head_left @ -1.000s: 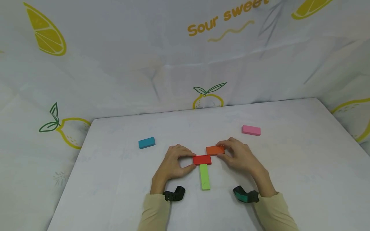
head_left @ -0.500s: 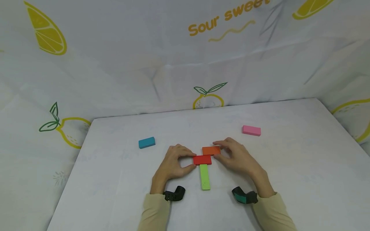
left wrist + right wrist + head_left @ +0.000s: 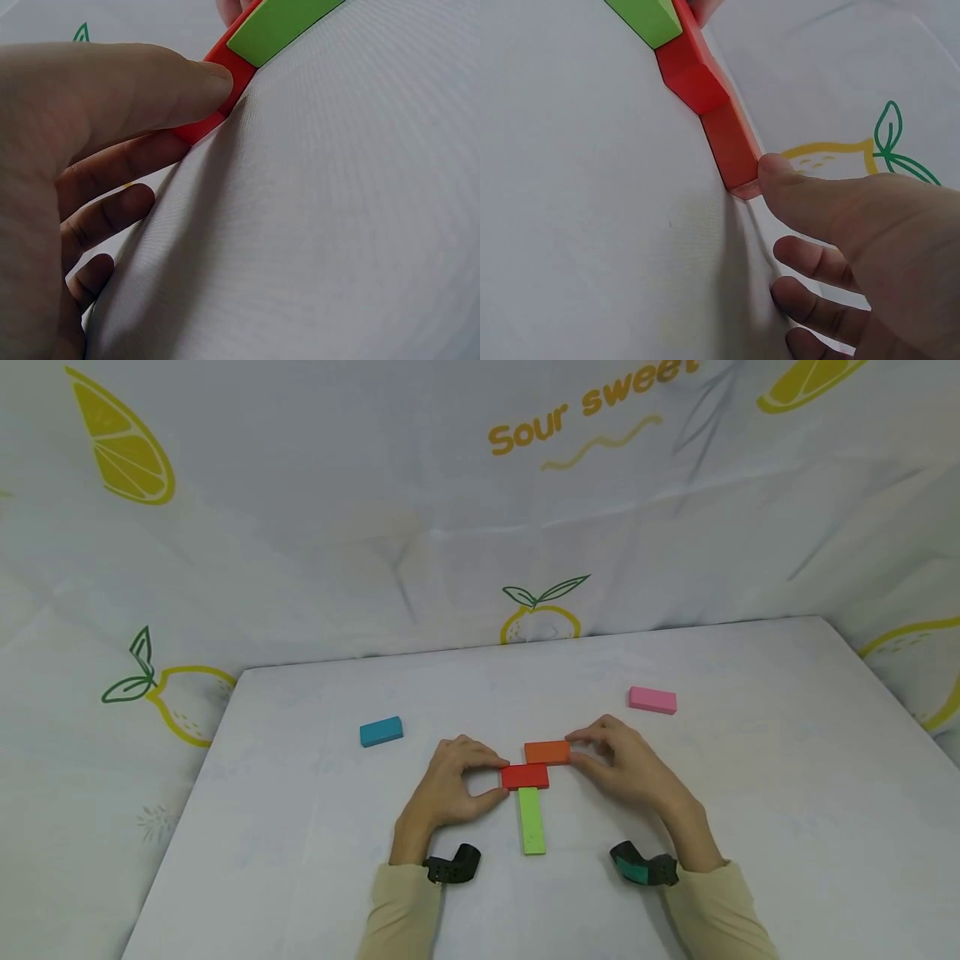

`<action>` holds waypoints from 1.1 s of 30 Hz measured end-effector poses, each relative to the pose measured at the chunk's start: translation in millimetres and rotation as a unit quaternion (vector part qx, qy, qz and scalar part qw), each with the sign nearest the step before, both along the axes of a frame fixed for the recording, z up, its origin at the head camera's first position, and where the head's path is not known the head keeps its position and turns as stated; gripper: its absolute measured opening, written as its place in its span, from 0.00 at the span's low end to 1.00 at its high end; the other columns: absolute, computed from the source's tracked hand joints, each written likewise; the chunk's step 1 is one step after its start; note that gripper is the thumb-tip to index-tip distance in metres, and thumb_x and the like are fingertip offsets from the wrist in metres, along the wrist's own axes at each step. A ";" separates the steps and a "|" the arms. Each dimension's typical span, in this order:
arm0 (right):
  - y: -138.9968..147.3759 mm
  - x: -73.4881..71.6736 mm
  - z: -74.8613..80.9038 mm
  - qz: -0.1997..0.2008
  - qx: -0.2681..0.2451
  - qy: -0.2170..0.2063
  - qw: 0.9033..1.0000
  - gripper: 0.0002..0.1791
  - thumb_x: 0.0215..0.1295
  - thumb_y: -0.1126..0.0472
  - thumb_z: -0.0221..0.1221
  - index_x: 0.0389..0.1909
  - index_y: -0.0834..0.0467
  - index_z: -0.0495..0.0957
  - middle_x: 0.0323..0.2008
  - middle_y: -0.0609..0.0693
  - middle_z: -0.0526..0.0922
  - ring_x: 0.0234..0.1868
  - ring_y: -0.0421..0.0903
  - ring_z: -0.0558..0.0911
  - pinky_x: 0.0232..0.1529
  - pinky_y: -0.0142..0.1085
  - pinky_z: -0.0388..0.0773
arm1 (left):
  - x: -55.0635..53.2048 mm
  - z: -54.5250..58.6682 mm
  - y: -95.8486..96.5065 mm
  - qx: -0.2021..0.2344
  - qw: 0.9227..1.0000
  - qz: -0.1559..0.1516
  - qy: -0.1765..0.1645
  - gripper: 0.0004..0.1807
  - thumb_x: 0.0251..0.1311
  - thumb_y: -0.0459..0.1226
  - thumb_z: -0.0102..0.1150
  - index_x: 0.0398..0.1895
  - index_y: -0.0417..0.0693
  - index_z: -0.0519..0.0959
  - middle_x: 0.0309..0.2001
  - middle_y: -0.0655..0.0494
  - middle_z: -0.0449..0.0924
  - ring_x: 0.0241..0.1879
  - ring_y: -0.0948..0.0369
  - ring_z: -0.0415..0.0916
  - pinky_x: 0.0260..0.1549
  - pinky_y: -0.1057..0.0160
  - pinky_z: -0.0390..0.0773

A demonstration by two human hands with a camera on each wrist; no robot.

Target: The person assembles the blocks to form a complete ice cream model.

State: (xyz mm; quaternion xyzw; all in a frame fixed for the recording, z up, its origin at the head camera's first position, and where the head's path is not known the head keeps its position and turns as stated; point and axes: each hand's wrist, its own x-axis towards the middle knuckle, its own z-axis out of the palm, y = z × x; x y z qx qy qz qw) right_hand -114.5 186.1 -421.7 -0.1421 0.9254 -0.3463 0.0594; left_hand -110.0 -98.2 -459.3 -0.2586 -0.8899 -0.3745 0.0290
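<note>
My left hand (image 3: 450,785) pinches the left end of a red block (image 3: 524,777) between thumb and a finger; in the left wrist view the thumb (image 3: 202,86) lies on its near side. Below the red block, a light green block (image 3: 532,822) stretches toward me, its end against the red one. An orange block (image 3: 547,752) sits against the red block's far side, shifted right. My right hand (image 3: 630,772) is at the orange block's right end, fingers spread apart. In the right wrist view its thumb tip (image 3: 772,169) is beside that end; whether it touches is unclear.
A blue block (image 3: 381,732) lies at the back left of the white-covered table (image 3: 285,860). Farther back on the right is a pink block (image 3: 652,699). Behind the table hangs a white cloth (image 3: 315,527) printed with lemons.
The orange block slid left along the red block, then stayed put. My right hand moved left with it, then let go and drew back right. The left hand stayed still.
</note>
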 end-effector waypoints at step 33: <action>-17.1 1.3 -7.0 -0.006 0.014 0.020 1.000 0.17 0.66 0.55 0.67 0.54 0.54 0.86 0.38 0.47 0.79 0.39 0.44 0.73 0.37 0.31 0.72 | -1.6 -0.5 -3.4 0.020 1.000 0.002 -0.008 0.14 0.51 0.42 0.75 0.42 0.54 0.90 0.40 0.61 0.89 0.44 0.63 0.80 0.56 0.54 0.74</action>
